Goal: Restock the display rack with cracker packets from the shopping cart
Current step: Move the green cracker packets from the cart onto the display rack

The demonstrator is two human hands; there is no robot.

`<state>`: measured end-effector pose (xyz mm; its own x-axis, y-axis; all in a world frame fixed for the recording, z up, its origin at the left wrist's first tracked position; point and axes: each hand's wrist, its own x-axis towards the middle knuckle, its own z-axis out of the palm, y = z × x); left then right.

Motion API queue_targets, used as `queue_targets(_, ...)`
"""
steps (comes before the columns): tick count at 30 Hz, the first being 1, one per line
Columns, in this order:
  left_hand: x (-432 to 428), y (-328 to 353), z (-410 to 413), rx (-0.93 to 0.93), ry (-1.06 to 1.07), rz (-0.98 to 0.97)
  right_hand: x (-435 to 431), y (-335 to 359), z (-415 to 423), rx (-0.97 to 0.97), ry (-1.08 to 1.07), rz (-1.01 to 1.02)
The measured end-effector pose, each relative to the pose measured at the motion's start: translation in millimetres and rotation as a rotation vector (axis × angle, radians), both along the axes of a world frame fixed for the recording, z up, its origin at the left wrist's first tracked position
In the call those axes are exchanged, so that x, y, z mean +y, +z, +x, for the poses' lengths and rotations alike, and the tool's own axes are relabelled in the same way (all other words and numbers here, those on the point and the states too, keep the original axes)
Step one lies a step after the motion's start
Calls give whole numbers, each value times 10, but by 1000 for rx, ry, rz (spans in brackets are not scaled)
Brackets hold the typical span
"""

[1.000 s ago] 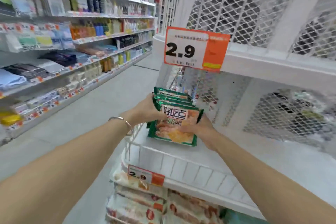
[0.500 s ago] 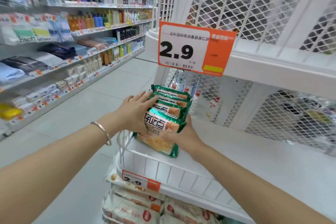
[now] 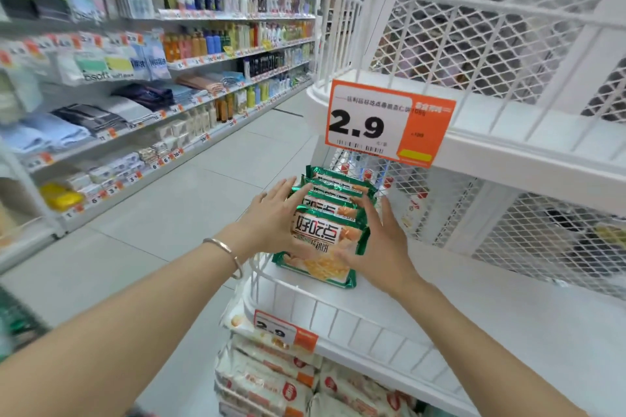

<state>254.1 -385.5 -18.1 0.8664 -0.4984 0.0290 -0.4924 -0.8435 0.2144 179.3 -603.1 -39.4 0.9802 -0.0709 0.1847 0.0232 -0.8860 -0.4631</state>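
Store aisle: we stand on a pale tiled floor (image 3: 203, 200), with long goods shelves (image 3: 142, 85) running away to the left of both grips.
Display rack: white and mesh-backed (image 3: 508, 132), it rises ahead and to the right of the grips. Its middle tier (image 3: 491, 315) passes under our wrists.
Lower stock: pale packets (image 3: 271, 382) fill the tier below the grips.
Cracker packets: a leaning row of green packets (image 3: 325, 234) stands at the left end of the middle tier, between the two grips.
Price card: an orange-and-white "2.9" (image 3: 389, 123) hangs above the grips.
Left grip: its fingers (image 3: 271, 217) are straight and spread, laid flat against the row's left side. Our forearm reaches in from the lower left.
Right grip: its fingers (image 3: 379, 247) are straight and flat on the row's right side, pinching nothing.
Bracelet: a thin band (image 3: 227, 250) sits on the left wrist.
Step in hand: we judge that we are squaring the row. We should press lightly and evenly from both sides, low on the bags, so none slides towards the rail or gets crushed.
Shopping cart: we cannot make it out.
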Motion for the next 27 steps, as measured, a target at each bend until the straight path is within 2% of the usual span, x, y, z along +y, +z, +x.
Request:
queue_targets(3, 317, 167, -322, 35, 107, -65, 288, 245, -323, -103, 22, 39)
queue_targets(7, 972, 471, -938, 63, 155, 22, 880, 418, -759, 27, 139, -108)
queue_targets(14, 2453, 397, -2340, 220, 340, 78, 2205, 362, -1614, 188, 377, -141)
queue_targets(20, 3254, 58, -3401, 399, 602, -106, 3164, 93, -2048, 268, 575, -59)
queue_targets(23, 3524, -66, -3736, 446, 786, -206, 3434, -78, -2063, 316, 686, -99)
queue_targets(27, 3711, -164, -4015, 463, 968, -332, 3603, -303, -1793, 409, 688, -144)
